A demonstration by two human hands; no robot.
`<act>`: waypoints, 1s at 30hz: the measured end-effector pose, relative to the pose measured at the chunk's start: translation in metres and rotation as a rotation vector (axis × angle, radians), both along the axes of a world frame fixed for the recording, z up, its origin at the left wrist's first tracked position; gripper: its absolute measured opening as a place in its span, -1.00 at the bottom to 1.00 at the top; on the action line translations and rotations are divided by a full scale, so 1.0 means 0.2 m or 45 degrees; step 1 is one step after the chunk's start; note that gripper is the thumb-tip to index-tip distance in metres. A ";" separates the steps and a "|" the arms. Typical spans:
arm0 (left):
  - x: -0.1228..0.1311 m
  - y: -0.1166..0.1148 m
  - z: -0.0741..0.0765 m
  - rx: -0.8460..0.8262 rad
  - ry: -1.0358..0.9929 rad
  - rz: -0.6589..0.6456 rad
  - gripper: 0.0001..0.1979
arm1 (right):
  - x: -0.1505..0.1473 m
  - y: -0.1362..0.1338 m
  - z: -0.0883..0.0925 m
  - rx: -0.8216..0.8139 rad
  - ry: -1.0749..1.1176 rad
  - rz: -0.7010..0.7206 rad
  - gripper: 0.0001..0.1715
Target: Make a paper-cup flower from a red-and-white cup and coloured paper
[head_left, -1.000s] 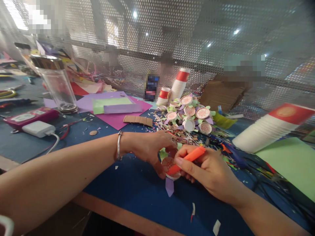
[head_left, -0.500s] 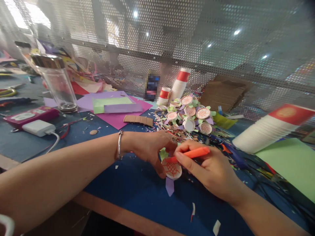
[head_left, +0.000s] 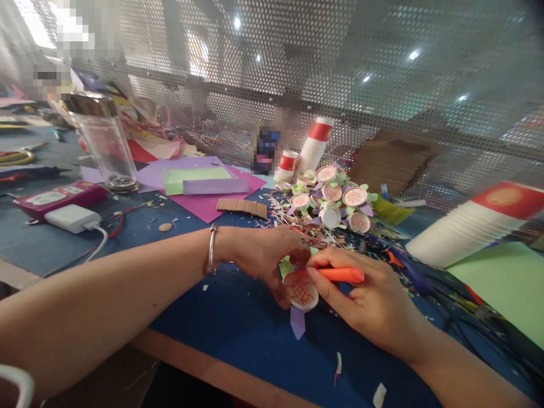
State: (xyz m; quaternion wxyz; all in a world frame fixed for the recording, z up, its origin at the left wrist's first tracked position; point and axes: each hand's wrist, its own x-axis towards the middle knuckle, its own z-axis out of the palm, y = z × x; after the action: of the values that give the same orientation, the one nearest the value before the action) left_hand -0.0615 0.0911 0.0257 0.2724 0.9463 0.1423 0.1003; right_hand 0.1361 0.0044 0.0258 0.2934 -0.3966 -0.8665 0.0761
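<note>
My left hand point(head_left: 267, 255) grips the edge of a small paper-cup turtle point(head_left: 301, 290) on the blue table. Its round white top carries a red-orange net of lines; a purple paper strip sticks out toward me and green paper shows behind. In my right hand point(head_left: 365, 300) an orange marker point(head_left: 342, 275) is pinched between thumb and fingers, its tip end at the turtle's top and hidden by my fingers. Beyond my hands lies a heap of similar paper-cup turtles point(head_left: 331, 192), most with orange net lines on their tops.
Stacked paper cups point(head_left: 476, 224) lean at the right beside green paper point(head_left: 505, 283) and black cables. A glass bottle point(head_left: 106, 147), a magenta box point(head_left: 59, 201) and a white charger point(head_left: 73, 218) stand left. Paper scraps and a cardboard strip point(head_left: 242, 208) lie ahead, before a perforated metal screen point(head_left: 238, 68).
The marker has tipped from slanting upward to nearly level, and my right hand has shifted slightly. The whole view has moved a little; my left hand keeps its hold on the turtle.
</note>
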 end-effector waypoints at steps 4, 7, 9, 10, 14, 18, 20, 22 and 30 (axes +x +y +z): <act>0.00 -0.01 0.02 0.067 0.101 -0.007 -0.52 | 0.02 -0.01 0.01 0.060 -0.049 -0.003 -0.87; -0.01 -0.01 0.02 0.039 0.109 0.011 -0.53 | 0.03 -0.02 0.01 0.052 -0.100 -0.015 -0.85; -0.01 -0.01 0.02 0.028 0.118 0.017 -0.52 | 0.03 -0.02 0.01 0.033 -0.127 -0.027 -0.84; -0.01 -0.01 0.02 0.020 0.121 0.013 -0.53 | 0.03 -0.02 0.02 0.025 -0.136 -0.029 -0.84; -0.01 0.00 0.01 -0.011 0.098 -0.019 -0.55 | 0.02 -0.02 0.03 -0.011 -0.167 -0.029 -0.82; -0.01 0.00 0.00 -0.005 0.049 -0.044 -0.53 | 0.01 -0.02 0.05 -0.162 -0.125 -0.022 -0.74; -0.01 0.01 0.00 0.015 0.045 -0.057 -0.54 | 0.00 -0.02 0.05 -0.293 -0.066 -0.028 -0.71; 0.00 0.00 0.00 0.041 0.039 -0.067 -0.55 | -0.01 -0.02 0.05 -0.420 0.004 -0.041 -0.70; 0.00 -0.02 0.02 -0.024 0.056 -0.041 -0.59 | 0.00 -0.01 0.03 -0.537 0.300 -0.015 -0.66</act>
State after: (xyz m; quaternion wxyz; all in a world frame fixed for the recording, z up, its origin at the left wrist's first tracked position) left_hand -0.0617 0.0867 0.0304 0.2796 0.9479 0.1340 0.0736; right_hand 0.1359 0.0025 0.0313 0.3034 -0.4425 -0.7890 0.2994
